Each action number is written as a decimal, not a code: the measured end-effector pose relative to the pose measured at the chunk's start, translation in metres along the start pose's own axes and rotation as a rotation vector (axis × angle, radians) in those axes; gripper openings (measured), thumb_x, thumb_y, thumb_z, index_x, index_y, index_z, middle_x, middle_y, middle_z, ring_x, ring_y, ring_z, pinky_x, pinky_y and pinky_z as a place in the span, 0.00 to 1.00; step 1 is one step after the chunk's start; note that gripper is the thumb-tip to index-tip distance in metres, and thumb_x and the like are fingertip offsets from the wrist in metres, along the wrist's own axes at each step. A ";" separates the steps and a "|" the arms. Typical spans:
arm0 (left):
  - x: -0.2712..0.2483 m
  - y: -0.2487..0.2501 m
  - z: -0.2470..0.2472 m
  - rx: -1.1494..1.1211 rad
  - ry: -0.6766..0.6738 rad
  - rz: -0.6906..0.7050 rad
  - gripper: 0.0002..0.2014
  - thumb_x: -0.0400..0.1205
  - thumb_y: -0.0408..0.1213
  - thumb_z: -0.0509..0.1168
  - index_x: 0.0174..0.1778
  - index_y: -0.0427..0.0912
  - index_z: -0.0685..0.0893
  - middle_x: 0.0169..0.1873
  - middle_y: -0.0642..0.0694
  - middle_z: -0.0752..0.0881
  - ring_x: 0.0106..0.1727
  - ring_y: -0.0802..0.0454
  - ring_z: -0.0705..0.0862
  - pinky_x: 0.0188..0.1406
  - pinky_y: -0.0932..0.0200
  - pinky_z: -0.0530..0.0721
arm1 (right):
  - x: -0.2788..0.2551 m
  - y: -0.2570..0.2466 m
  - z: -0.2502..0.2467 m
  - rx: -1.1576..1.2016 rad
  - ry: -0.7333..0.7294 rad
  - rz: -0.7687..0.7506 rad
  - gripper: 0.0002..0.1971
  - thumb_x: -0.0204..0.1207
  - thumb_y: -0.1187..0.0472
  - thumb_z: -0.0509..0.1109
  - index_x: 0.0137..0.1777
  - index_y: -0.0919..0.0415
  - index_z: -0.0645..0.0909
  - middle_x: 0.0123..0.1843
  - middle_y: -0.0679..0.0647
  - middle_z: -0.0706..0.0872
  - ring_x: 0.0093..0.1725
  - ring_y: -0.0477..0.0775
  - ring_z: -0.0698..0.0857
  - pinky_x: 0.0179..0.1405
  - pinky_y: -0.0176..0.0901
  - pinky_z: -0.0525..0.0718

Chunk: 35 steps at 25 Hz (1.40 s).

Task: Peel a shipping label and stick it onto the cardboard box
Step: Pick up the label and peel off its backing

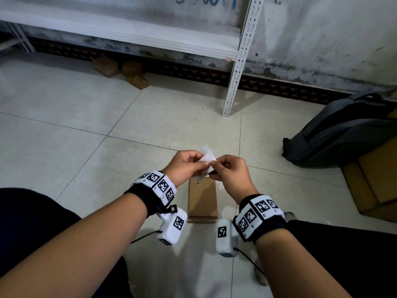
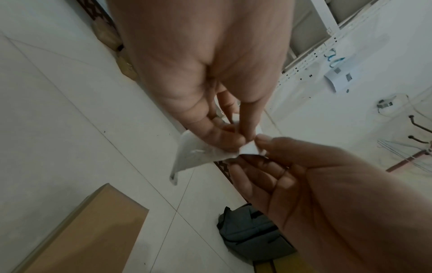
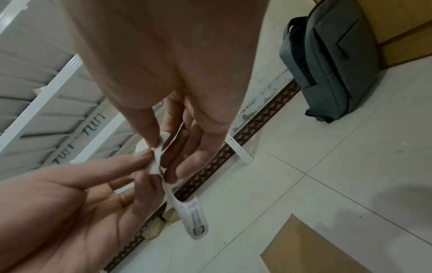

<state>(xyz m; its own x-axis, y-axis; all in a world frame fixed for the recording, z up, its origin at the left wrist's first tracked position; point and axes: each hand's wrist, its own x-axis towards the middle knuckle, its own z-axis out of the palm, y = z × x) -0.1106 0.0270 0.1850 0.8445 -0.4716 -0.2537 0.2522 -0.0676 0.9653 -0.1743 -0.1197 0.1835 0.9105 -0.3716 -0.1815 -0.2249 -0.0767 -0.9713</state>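
Note:
A small white shipping label [image 1: 206,155] is held between both hands, above the far end of a brown cardboard box [image 1: 202,200] lying on the floor. My left hand [image 1: 203,162] pinches the label's left part and my right hand [image 1: 215,164] pinches a corner next to it. In the left wrist view the left hand [image 2: 237,137] holds the crumpled white label [image 2: 196,157] while the right hand [image 2: 253,150] nips its corner. In the right wrist view the label [image 3: 196,218] curls down with dark print on it, below the right hand [image 3: 158,144] and left hand [image 3: 149,163]. Box corner [image 3: 327,249].
A white metal shelf post [image 1: 235,78] stands on the tiled floor ahead. A grey backpack [image 1: 343,130] lies at the right beside flat cardboard [image 1: 376,181]. Small brown boxes [image 1: 120,69] sit under the shelf by the wall. My legs in dark trousers frame the box.

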 end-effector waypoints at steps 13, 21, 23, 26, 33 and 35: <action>0.003 -0.005 -0.014 -0.321 0.010 -0.137 0.09 0.85 0.22 0.62 0.39 0.34 0.76 0.51 0.27 0.85 0.46 0.42 0.91 0.44 0.54 0.93 | 0.001 -0.004 -0.005 0.361 -0.008 0.222 0.07 0.86 0.70 0.60 0.45 0.65 0.71 0.57 0.80 0.84 0.55 0.79 0.90 0.54 0.63 0.91; 0.009 -0.012 -0.022 -0.372 -0.007 -0.175 0.06 0.86 0.23 0.60 0.44 0.34 0.75 0.58 0.25 0.85 0.48 0.40 0.92 0.49 0.51 0.93 | 0.004 0.000 -0.010 0.411 0.068 0.252 0.05 0.87 0.71 0.57 0.50 0.67 0.71 0.61 0.77 0.84 0.57 0.74 0.90 0.52 0.58 0.92; 0.008 -0.015 -0.025 -0.375 -0.020 -0.193 0.06 0.86 0.23 0.60 0.43 0.33 0.75 0.54 0.28 0.87 0.44 0.43 0.94 0.49 0.52 0.93 | 0.004 0.003 -0.010 0.413 0.075 0.269 0.05 0.87 0.71 0.56 0.57 0.70 0.73 0.63 0.75 0.84 0.58 0.72 0.90 0.48 0.54 0.92; 0.007 -0.016 -0.029 -0.380 -0.023 -0.208 0.06 0.86 0.24 0.60 0.44 0.34 0.75 0.55 0.29 0.86 0.44 0.44 0.94 0.47 0.51 0.93 | 0.003 0.002 -0.010 0.442 0.083 0.301 0.08 0.88 0.71 0.55 0.62 0.72 0.72 0.64 0.75 0.83 0.60 0.73 0.89 0.49 0.55 0.91; 0.008 -0.016 -0.027 -0.182 0.068 -0.170 0.04 0.85 0.25 0.63 0.47 0.35 0.74 0.43 0.29 0.87 0.34 0.46 0.93 0.30 0.65 0.86 | 0.004 0.010 -0.018 0.400 0.115 0.341 0.09 0.87 0.71 0.57 0.63 0.74 0.72 0.66 0.76 0.81 0.57 0.74 0.89 0.46 0.54 0.92; 0.010 -0.017 -0.026 -0.147 0.133 -0.148 0.07 0.83 0.24 0.66 0.54 0.34 0.75 0.42 0.28 0.87 0.29 0.48 0.91 0.29 0.65 0.84 | 0.004 0.011 -0.019 0.394 0.134 0.329 0.03 0.84 0.73 0.60 0.55 0.68 0.72 0.65 0.79 0.81 0.53 0.75 0.90 0.46 0.56 0.93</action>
<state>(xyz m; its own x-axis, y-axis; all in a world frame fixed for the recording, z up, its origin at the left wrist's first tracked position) -0.0943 0.0469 0.1648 0.8458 -0.3454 -0.4066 0.4353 0.0064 0.9002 -0.1801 -0.1398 0.1751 0.7558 -0.4343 -0.4901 -0.3201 0.4078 -0.8551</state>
